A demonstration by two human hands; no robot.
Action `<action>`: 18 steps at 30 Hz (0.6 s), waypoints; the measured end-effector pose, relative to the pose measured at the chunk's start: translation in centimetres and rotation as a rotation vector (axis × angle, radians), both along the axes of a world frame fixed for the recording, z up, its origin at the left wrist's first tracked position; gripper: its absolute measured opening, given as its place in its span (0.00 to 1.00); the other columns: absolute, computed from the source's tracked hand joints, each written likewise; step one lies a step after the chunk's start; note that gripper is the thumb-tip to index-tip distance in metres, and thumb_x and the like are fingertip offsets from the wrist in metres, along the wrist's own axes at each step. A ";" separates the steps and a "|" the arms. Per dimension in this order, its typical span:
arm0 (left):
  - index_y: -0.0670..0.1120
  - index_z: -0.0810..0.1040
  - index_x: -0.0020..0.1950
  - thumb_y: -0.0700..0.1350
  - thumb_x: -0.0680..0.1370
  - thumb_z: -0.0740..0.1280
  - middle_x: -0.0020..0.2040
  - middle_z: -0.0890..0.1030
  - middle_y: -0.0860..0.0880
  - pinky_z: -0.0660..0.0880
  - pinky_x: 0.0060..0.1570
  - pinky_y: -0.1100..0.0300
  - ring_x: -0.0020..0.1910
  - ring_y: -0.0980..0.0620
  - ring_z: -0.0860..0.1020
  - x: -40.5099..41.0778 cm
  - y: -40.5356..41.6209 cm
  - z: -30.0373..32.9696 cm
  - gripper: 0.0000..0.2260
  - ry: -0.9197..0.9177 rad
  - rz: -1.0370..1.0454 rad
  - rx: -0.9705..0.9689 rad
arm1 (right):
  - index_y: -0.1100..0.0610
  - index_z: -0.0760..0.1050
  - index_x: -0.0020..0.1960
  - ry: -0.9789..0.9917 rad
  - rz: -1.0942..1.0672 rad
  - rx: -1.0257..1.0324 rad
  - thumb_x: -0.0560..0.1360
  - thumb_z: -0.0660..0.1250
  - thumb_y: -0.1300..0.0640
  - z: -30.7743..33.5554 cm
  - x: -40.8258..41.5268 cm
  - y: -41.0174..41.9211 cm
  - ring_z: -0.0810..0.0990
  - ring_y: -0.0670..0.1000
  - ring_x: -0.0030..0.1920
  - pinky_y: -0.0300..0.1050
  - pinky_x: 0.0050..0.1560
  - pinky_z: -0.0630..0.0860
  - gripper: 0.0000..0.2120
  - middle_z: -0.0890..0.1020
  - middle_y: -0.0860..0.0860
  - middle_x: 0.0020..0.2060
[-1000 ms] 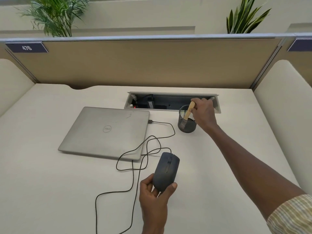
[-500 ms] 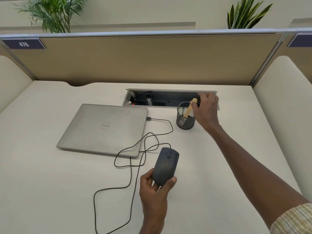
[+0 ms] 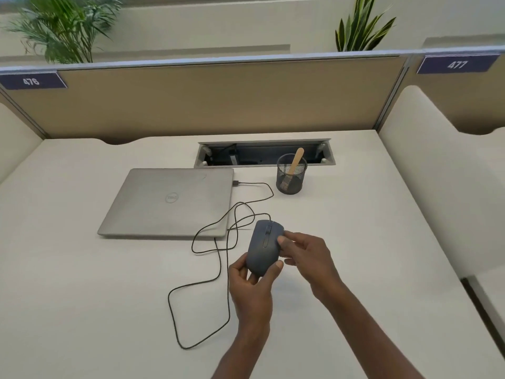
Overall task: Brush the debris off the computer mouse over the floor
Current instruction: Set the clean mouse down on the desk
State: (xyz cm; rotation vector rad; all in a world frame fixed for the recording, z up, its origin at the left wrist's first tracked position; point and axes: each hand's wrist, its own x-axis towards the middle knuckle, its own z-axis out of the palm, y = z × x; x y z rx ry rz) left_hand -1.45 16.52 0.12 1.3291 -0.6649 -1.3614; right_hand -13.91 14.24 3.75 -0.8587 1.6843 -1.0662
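Note:
A dark grey wired computer mouse (image 3: 263, 247) is held just above the desk, near its middle. My left hand (image 3: 252, 285) grips the mouse's rear end from below. My right hand (image 3: 306, 255) pinches its right side, thumb on the top by the scroll wheel. The mouse's black cable (image 3: 226, 258) loops across the desk to the laptop. A wooden-handled brush (image 3: 294, 164) stands bristles down in a black mesh cup (image 3: 291, 177) behind the mouse, with no hand on it.
A closed silver laptop (image 3: 169, 201) lies left of the cup. An open cable tray (image 3: 262, 154) is sunk into the white desk (image 3: 82, 296) behind it. A tan divider (image 3: 218, 99) and padded side walls enclose the desk.
My right hand has let go of the brush in the cup and come back to the mouse, taking hold of its right side. The left hand keeps holding the mouse.

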 end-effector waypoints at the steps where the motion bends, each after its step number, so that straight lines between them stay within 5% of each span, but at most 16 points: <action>1: 0.50 0.76 0.59 0.35 0.66 0.82 0.58 0.83 0.50 0.81 0.44 0.66 0.51 0.55 0.86 0.3 0.5 0.1 0.27 0.004 -0.011 -0.001 | 0.54 0.80 0.66 -0.068 -0.013 -0.004 0.79 0.70 0.54 0.0 0.6 0.8 0.87 0.50 0.50 0.47 0.54 0.83 0.16 0.87 0.51 0.54; 8: 0.52 0.74 0.61 0.48 0.68 0.82 0.59 0.83 0.53 0.81 0.55 0.56 0.54 0.57 0.85 3.2 3.2 0.1 0.26 -0.095 -0.207 0.018 | 0.55 0.82 0.63 -0.247 -0.110 -0.019 0.80 0.69 0.58 -0.8 2.8 3.8 0.88 0.51 0.49 0.49 0.52 0.84 0.12 0.89 0.49 0.47; 13: 0.50 0.78 0.66 0.54 0.84 0.61 0.62 0.82 0.51 0.80 0.61 0.51 0.62 0.53 0.81 4.8 3.5 0.1 0.15 -0.083 -0.333 0.086 | 0.58 0.81 0.63 -0.230 -0.088 0.065 0.80 0.68 0.58 -2.6 2.5 4.0 0.85 0.57 0.54 0.52 0.56 0.82 0.12 0.87 0.55 0.51; 18: 0.52 0.82 0.47 0.47 0.86 0.57 0.48 0.85 0.52 0.75 0.55 0.56 0.51 0.53 0.81 5.2 2.6 -1.1 0.15 -0.311 -0.445 0.101 | 0.61 0.83 0.58 -0.195 -0.055 0.088 0.81 0.66 0.62 -5.1 2.2 4.1 0.85 0.60 0.55 0.56 0.58 0.82 0.10 0.87 0.58 0.50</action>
